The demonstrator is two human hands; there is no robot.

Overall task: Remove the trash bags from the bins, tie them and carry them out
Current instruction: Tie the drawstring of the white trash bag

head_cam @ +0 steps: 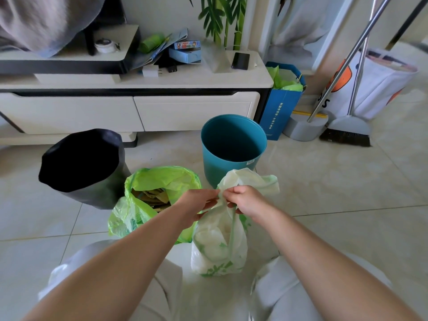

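Left hand [196, 202] and right hand [247, 200], fingers curled, pinching the twisted neck of pale trash bag [215, 246], upright on floor [324, 193] between the knees. Touching its left side, green trash bag [139, 212], mouth open, cardboard inside. Beyond, teal bin [220, 165] upright; black bin [92, 195] farther left.
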